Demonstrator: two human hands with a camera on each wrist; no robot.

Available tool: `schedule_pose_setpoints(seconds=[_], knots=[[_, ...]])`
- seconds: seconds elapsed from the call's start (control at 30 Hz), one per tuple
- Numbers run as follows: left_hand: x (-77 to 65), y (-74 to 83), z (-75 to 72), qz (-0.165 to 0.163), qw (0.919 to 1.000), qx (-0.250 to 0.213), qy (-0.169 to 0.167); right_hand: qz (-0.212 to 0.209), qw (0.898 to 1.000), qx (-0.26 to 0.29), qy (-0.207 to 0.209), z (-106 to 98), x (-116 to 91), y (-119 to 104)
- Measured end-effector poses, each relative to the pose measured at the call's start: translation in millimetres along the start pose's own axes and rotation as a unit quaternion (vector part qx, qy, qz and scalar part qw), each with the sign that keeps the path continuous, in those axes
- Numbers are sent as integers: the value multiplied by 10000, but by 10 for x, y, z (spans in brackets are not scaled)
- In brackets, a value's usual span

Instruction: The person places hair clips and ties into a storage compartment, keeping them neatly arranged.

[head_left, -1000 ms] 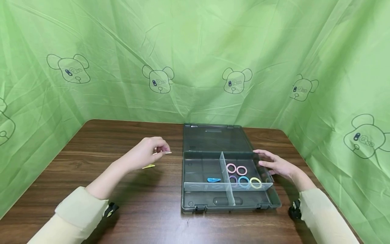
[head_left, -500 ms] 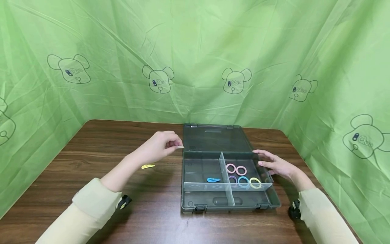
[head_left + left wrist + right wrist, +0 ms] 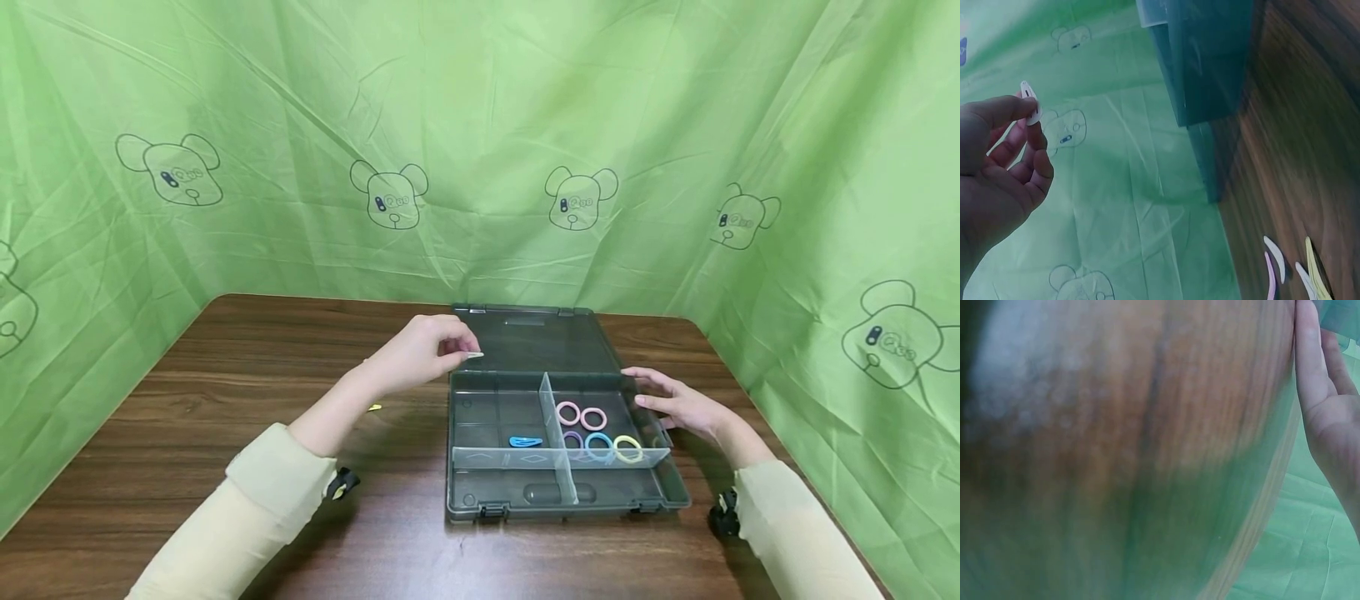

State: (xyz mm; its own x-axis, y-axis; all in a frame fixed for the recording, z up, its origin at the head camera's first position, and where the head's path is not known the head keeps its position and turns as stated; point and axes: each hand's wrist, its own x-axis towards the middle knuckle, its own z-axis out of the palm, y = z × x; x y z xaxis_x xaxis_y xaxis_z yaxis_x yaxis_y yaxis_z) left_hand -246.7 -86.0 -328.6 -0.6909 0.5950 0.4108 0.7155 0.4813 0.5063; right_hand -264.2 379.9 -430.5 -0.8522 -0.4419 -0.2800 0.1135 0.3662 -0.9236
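White clip (image 3: 475, 355) held up near the box (image 3: 551, 513)

Pale sleeves (image 3: 251, 508) reach in along the bottom of the head view, over the brown table (image 3: 420, 542). Behind the box's long divider (image 3: 491, 458), a blue clip (image 3: 526, 442) lies in the rear left compartment. The rear right one has a purple ring (image 3: 573, 432), a blue ring (image 3: 598, 435) and a yellow ring (image 3: 628, 438), with two pink rings (image 3: 567, 404) behind. A yellow clip (image 3: 375, 407), left of centre, is partly hidden by the left arm (image 3: 337, 417); the left wrist view's lower right shows white clips (image 3: 1275, 257) and a pink clip (image 3: 1271, 278) too. At right, the right hand (image 3: 686, 407) touches the box's side, fingers extended, gripping nothing. At centre, the left hand (image 3: 427, 354) pinches the white clip between thumb and finger before the lid (image 3: 536, 337). Green cloth (image 3: 480, 100) fills the background.
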Motion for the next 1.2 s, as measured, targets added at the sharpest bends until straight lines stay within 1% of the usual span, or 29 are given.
schedule_pose_setpoints(seconds=[0.2, 0.4, 0.53, 0.7, 0.8, 0.93, 1.2], knots=[[92, 42, 80, -89, 9995, -229, -182, -7, 10000, -20, -2, 0, 4, 1], [211, 55, 221, -58, 9987, -351, -370, -17, 10000, -2, 5, 0, 2, -4], [290, 49, 330, 31, 9984, -306, -472, -27, 10000, -4, 12, 0, 1, -16], [371, 27, 505, 238, 9978, -184, -595, 11, 10000, -12, 17, 9, 2, -21], [408, 15, 619, 298, 9968, -191, -715, 4, 10000, 5, 22, 13, 9, -22], [437, -4, 762, 192, 9950, -251, -947, -13, 10000, 42, 37, 20, 17, -28], [448, -95, 1020, -47, 9884, -164, -1512, 36, 10000, -30, 83, 32, 7, -43]])
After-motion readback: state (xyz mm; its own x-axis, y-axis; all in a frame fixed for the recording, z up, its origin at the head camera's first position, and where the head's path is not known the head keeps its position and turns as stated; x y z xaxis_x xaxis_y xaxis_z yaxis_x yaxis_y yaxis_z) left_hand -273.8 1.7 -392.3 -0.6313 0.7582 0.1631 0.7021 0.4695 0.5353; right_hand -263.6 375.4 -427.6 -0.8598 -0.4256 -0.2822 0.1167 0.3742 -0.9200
